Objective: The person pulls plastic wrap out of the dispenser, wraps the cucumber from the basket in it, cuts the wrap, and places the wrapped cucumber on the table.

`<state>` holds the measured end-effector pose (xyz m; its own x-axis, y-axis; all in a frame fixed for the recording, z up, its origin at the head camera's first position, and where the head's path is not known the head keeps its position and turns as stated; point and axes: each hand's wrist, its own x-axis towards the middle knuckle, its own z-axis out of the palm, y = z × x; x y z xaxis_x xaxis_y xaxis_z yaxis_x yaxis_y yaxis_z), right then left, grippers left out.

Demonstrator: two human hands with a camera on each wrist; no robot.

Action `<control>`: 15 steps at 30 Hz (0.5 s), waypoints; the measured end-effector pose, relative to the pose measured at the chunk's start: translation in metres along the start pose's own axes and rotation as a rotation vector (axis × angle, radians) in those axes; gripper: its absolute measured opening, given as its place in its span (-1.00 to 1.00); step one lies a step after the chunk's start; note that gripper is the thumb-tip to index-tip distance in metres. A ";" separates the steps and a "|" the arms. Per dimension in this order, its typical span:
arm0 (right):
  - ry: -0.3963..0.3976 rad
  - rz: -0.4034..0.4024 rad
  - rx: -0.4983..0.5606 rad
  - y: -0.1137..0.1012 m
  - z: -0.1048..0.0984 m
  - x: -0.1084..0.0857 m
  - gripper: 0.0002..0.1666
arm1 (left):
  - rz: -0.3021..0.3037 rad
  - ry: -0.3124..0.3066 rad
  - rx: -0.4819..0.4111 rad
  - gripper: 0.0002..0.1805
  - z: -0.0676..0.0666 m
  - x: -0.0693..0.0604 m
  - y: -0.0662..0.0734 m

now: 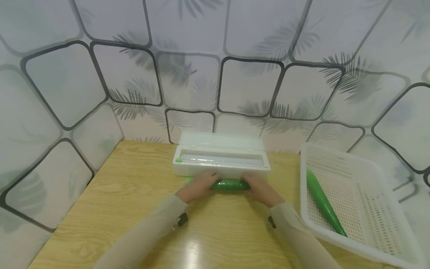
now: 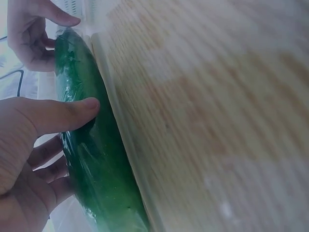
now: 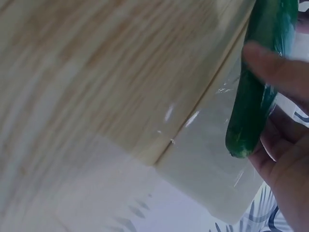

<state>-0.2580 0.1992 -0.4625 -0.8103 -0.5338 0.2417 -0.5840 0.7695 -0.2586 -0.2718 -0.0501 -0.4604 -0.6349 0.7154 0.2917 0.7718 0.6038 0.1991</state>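
A green cucumber [image 1: 231,185] lies crosswise in front of a white cling film dispenser [image 1: 221,170], whose lid [image 1: 221,139] stands raised at the back. My left hand [image 1: 200,185] grips the cucumber's left part, thumb on one side and fingers on the other. At the other end my right hand [image 1: 261,189] holds it likewise. Shiny clear film covers the cucumber [image 2: 91,140] in the left wrist view. The right wrist view shows clear film [image 3: 198,130] between the cucumber and the dispenser. Inside the dispenser sits a film roll [image 1: 221,160].
A white plastic basket [image 1: 373,201] with perforated walls stands on the right, and another green cucumber [image 1: 324,203] lies in it. The wooden table [image 1: 134,179] meets a patterned wall [image 1: 188,82] behind the dispenser. A green slider [image 1: 179,160] is at the dispenser's left end.
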 end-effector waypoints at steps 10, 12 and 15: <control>0.061 -0.050 -0.047 0.002 0.002 0.001 -0.59 | 0.008 -0.005 -0.073 -0.37 -0.009 -0.022 -0.011; 0.053 -0.044 -0.043 0.002 0.002 0.001 -0.57 | -0.022 -0.004 -0.066 -0.35 -0.011 -0.029 -0.016; 0.046 -0.036 -0.041 0.003 0.002 0.000 -0.57 | -0.066 0.025 -0.044 -0.34 -0.014 -0.037 -0.023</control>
<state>-0.2601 0.2007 -0.4649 -0.7853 -0.5452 0.2934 -0.6094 0.7644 -0.2107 -0.2652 -0.0952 -0.4627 -0.6837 0.6652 0.3002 0.7296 0.6327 0.2598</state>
